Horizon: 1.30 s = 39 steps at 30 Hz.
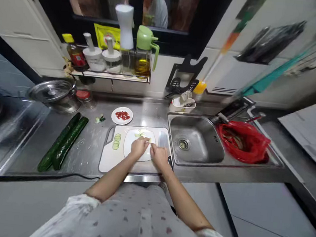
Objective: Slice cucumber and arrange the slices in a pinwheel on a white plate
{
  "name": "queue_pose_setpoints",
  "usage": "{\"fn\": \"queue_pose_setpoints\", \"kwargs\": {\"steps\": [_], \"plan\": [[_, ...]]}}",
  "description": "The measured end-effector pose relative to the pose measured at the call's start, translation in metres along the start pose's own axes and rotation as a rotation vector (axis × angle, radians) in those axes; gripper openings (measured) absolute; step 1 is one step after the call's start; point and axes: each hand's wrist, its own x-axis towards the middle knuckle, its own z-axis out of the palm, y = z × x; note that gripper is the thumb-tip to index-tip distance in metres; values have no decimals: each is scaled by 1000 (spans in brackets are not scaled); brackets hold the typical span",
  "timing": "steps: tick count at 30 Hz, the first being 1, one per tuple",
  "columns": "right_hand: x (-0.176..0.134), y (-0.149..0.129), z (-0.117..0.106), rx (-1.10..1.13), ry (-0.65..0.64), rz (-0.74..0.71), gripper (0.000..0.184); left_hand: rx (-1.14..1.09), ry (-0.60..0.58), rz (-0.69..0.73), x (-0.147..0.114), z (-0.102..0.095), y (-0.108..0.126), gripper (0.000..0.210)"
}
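Over a white plate point(129, 145) my left hand point(138, 147) is closed in a pinch, with a small pale-green cucumber slice point(150, 140) at its fingertips. Close beside it, my right hand point(159, 156) is also closed, its fingertips near the same piece; what it grips is too small to make out. More cucumber slices point(139, 134) lie at the plate's far side. The plate rests on a white cutting board point(109, 162), where a short row of cucumber slices point(116, 141) lies left of the plate. A knife point(163, 139) lies along the board's right side, partly behind my right hand.
A small dish of chopped red pieces point(122, 116) stands behind the board. Two whole cucumbers point(67, 145) lie to the left, near a lidded steel pot point(55, 95). On the right are a sink point(200, 141) and a red plastic bag point(245, 143). A condiment shelf point(111, 77) hangs above.
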Motion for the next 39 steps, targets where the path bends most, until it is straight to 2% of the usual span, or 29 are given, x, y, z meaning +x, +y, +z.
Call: {"fn": "queue_pose_setpoints", "kwargs": {"steps": [17, 24, 32, 39], "plan": [[0, -3, -4, 7, -44, 17, 35, -13, 18, 0, 1, 3, -4, 31], [-1, -1, -2, 30, 4, 25, 34, -67, 44, -4, -1, 1, -4, 29], [-6, 4, 1, 74, 73, 73, 38, -248, 180, -40, -24, -8, -9, 25], [-10, 2, 5, 161, 200, -14, 37, -296, 244, -27, -50, -17, -36, 21]]}}
